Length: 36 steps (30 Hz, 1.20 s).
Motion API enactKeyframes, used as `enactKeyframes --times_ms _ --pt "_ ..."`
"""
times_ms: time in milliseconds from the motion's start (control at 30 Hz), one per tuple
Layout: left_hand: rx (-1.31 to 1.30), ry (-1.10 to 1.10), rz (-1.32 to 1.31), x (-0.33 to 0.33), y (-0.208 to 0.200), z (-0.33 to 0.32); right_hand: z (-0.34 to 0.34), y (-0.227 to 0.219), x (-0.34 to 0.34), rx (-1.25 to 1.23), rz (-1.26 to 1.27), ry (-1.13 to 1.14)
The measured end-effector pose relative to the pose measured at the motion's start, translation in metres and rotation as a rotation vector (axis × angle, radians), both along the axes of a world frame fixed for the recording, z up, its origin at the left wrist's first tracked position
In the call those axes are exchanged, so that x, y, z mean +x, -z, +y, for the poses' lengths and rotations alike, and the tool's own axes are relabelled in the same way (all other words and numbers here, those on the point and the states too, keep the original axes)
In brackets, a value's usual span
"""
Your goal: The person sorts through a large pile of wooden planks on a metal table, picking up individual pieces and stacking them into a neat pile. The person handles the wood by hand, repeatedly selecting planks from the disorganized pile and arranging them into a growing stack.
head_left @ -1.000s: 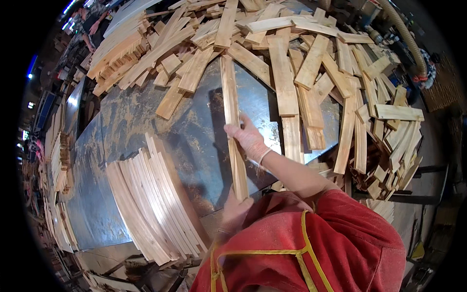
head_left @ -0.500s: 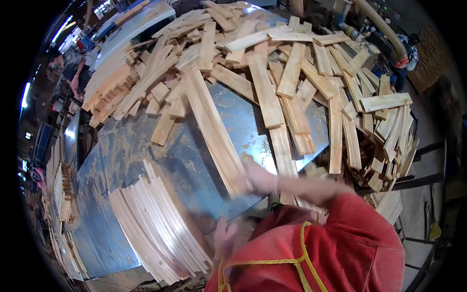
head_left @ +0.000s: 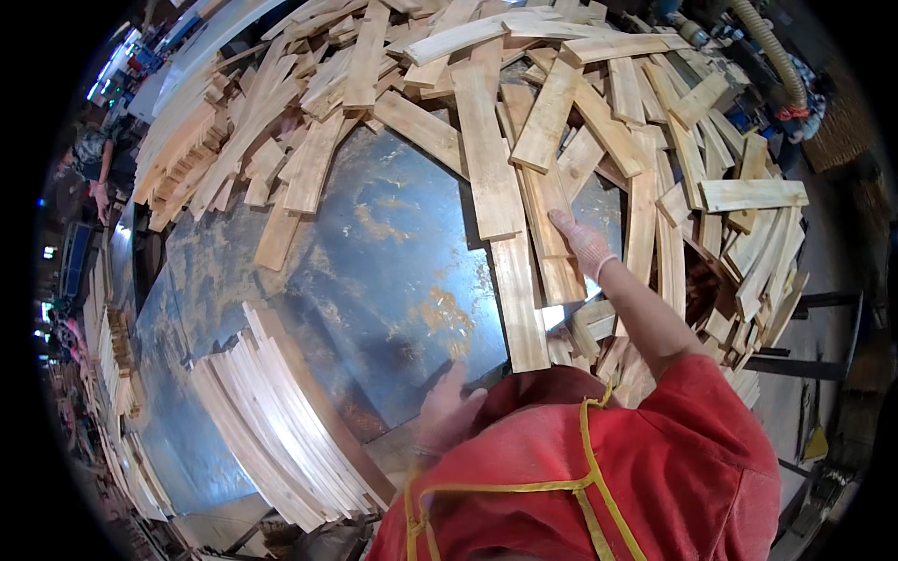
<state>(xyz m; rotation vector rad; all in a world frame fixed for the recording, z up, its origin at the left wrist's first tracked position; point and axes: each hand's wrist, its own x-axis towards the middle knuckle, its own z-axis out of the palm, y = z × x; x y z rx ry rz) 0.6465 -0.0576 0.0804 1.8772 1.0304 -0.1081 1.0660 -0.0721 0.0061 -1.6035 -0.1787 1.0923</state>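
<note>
My right hand (head_left: 587, 251), in a pale glove, is at the right side of a wooden board (head_left: 558, 257) that slopes down from the heap. Its fingers lie along the board's edge and appear to grip it. Just left of that board, another long plank (head_left: 524, 304) reaches down close to my body. My left hand (head_left: 451, 408) is in front of me, over the near edge of the metal table (head_left: 402, 271). It is a little blurred, with its fingers apart and nothing in them. A row of boards standing on edge (head_left: 285, 421) is to its left.
A large jumbled heap of wooden boards (head_left: 369, 56) covers the far side and spills to the right. Neater stacked boards (head_left: 192, 140) stand far left. Sawdust lies on the table. A person's arm (head_left: 103, 178) shows at the left, and a ribbed hose (head_left: 769, 47) hangs far right.
The long board under my right hand is gone from the table's middle. My right hand has moved right to another board in the heap. My left hand has risen slightly; the view has shifted.
</note>
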Motion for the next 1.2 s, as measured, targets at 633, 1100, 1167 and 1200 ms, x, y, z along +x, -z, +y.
enactKeyframes --times_ms 633,1100,1167,1200 --pt "-1.039 -1.041 -0.925 -0.069 0.047 0.035 -0.050 -0.062 -0.312 -0.005 -0.483 -0.841" --pt "0.387 -0.726 0.146 -0.203 -0.019 -0.032 -0.020 -0.023 -0.410 -0.039 -0.604 -1.054" --pt "0.533 -0.783 0.102 -0.218 0.018 -0.044 0.004 -0.075 -0.458 -0.205 -0.489 -1.351" --pt "0.609 -0.770 0.055 -0.214 0.027 -0.040 0.009 -0.029 -0.474 0.077 -0.512 -1.363"
